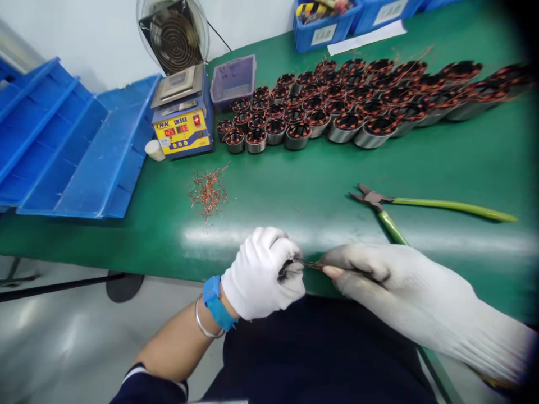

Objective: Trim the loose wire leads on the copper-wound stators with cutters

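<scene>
My left hand [263, 275], in a white glove, is curled into a fist around a small dark part, probably a wound motor stator [287, 268], at the near edge of the green table [295, 185]. My right hand [396, 292], also gloved, pinches thin copper wires [314, 265] that stick out of that part. Both hands hover above my lap. Green-handled cutters [387, 205] lie open on the table just beyond my right hand.
Many wound stators [337, 104] stand in rows at the back. A yellow and blue solder pot [182, 115], a small fan [172, 35], a grey box [233, 79], a pile of copper wire scraps [208, 192], and blue trays [63, 140] at left.
</scene>
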`<state>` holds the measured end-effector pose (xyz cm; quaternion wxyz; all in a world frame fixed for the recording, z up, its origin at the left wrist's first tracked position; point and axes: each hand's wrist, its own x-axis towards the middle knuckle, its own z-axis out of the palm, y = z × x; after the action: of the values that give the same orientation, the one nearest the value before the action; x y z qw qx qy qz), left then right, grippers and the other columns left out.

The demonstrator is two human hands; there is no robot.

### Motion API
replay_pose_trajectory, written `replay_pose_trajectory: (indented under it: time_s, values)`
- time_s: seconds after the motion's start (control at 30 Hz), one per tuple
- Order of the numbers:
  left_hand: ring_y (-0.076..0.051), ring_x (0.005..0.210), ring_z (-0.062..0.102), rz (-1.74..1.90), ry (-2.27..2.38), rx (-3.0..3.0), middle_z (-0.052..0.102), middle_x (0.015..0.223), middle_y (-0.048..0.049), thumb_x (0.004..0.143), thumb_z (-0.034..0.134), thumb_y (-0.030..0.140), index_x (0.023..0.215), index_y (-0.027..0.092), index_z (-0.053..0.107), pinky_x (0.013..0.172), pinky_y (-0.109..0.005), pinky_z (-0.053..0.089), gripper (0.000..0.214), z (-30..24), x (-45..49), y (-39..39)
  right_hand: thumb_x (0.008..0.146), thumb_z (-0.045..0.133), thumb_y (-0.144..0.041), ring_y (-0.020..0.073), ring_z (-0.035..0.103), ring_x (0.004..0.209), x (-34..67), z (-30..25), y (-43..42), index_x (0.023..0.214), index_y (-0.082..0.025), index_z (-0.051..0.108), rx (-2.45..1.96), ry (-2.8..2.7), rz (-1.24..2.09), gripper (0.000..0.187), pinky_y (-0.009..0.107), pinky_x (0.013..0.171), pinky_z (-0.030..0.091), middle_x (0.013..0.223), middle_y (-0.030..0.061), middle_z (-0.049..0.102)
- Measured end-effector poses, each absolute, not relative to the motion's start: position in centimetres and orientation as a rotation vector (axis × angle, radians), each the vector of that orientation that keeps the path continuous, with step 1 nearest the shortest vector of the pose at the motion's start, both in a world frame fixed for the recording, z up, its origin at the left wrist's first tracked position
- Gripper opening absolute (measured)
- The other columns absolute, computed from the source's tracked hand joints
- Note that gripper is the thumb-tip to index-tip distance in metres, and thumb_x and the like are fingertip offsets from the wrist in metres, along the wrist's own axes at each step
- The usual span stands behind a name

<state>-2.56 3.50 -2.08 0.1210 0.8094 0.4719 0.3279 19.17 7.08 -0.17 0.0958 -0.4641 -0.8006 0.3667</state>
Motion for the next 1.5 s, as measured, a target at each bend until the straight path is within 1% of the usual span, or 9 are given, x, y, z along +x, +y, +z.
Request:
replay_pose_trajectory:
  time_s: [0.2, 0.47, 0.7, 0.83, 0.93, 1.07, 1.17, 1.3, 1.5]
  values:
    - [-0.020, 0.078, 0.052, 0.948, 1.442, 2.294, 0.055, 0.086, -0.0056, 0.078, 0.052, 0.014, 0.085, 0.021, 0.050, 0.069, -0.035, 0.046, 0.009, -2.1, -2.1, 3.3, 0.075, 0.061, -0.054, 0.0250, 0.071, 0.079, 18.1, 1.8, 10.0, 0.109, -0.025, 0.070, -1.504, -2.277, 1.301, 0.046, 0.030, 0.057, 0.050, 0.099, 0.0075, 0.076]
    - [-0.025, 0.083, 0.058, 0.963, 1.487, 2.234, 0.059, 0.089, -0.0091, 0.081, 0.053, 0.020, 0.093, 0.020, 0.050, 0.073, -0.042, 0.051, 0.012, -2.0, -2.2, 3.1, 0.076, 0.068, -0.057, 0.0154, 0.064, 0.056, 15.8, 0.0, 11.1, 0.069, -0.019, 0.064, -1.178, -1.885, 2.306, 0.040, 0.023, 0.053, 0.052, 0.065, 0.0047, 0.070]
    - [-0.038, 0.126, 0.056, 0.857, 1.213, 2.112, 0.054, 0.137, -0.0207, 0.067, 0.079, 0.039, 0.152, 0.014, 0.026, 0.108, -0.059, 0.048, 0.103, -1.1, -4.1, 2.3, 0.081, 0.061, -0.053, 0.0143, 0.061, 0.054, 15.9, -0.2, 9.8, 0.067, -0.018, 0.062, -1.236, -1.899, 2.103, 0.038, 0.023, 0.051, 0.049, 0.062, 0.0050, 0.066]
    - [-0.037, 0.126, 0.061, 0.970, 1.051, 1.665, 0.053, 0.141, -0.0238, 0.088, 0.057, 0.067, 0.152, 0.018, 0.027, 0.105, -0.060, 0.052, 0.087, -1.9, -5.5, 3.4, 0.085, 0.052, -0.047, 0.0101, 0.045, 0.047, 16.1, -0.3, 8.3, 0.061, -0.019, 0.054, -1.164, -2.027, 1.807, 0.038, 0.022, 0.044, 0.033, 0.054, 0.0010, 0.056]
    - [-0.033, 0.105, 0.073, 0.790, 0.962, 1.292, 0.063, 0.128, -0.0233, 0.098, 0.032, 0.070, 0.146, 0.018, 0.037, 0.073, -0.046, 0.066, 0.071, -1.3, -6.3, 3.8, 0.088, 0.048, -0.050, 0.0113, 0.047, 0.050, 16.6, 0.1, 7.0, 0.061, -0.018, 0.056, -1.057, -2.019, 1.738, 0.042, 0.024, 0.047, 0.035, 0.056, 0.0017, 0.056]
    - [-0.024, 0.065, 0.075, 0.417, 0.907, 1.137, 0.071, 0.087, -0.0102, 0.097, 0.056, 0.057, 0.139, 0.019, 0.049, 0.044, -0.027, 0.057, 0.057, 0.3, -5.9, 2.2, 0.087, 0.055, -0.059, 0.0109, 0.047, 0.049, 17.3, 0.3, 5.5, 0.062, -0.017, 0.058, -0.999, -1.857, 1.868, 0.049, 0.023, 0.047, 0.036, 0.056, 0.0024, 0.055]
    - [-0.023, 0.077, 0.076, 0.685, 1.000, 1.521, 0.071, 0.106, -0.0136, 0.097, 0.058, 0.042, 0.140, 0.024, 0.047, 0.057, -0.033, 0.064, 0.048, 0.4, -5.2, 0.6, 0.079, 0.066, -0.070, 0.0094, 0.045, 0.045, 17.5, -0.3, 4.7, 0.064, -0.016, 0.058, -0.926, -1.506, 2.140, 0.056, 0.022, 0.043, 0.035, 0.056, 0.0021, 0.055]
    - [-0.029, 0.107, 0.072, 0.904, 0.837, 2.151, 0.063, 0.127, -0.0123, 0.086, 0.069, 0.038, 0.098, 0.028, 0.063, 0.089, -0.048, 0.063, 0.017, -0.1, -5.3, -0.4, 0.075, 0.069, -0.076, 0.0081, 0.044, 0.042, 17.9, -0.8, 3.8, 0.064, -0.016, 0.055, -0.788, -1.268, 2.272, 0.062, 0.020, 0.040, 0.034, 0.056, 0.0010, 0.055]
    - [-0.027, 0.087, 0.076, 0.863, 1.078, 1.686, 0.070, 0.110, -0.0135, 0.095, 0.036, 0.072, 0.117, 0.027, 0.058, 0.072, -0.046, 0.066, 0.055, 0.8, -5.8, 0.3, 0.091, 0.056, -0.062, 0.0101, 0.046, 0.049, 18.6, 1.4, 3.9, 0.059, -0.018, 0.053, -0.859, -1.811, 1.812, 0.055, 0.023, 0.046, 0.035, 0.058, 0.0025, 0.055]
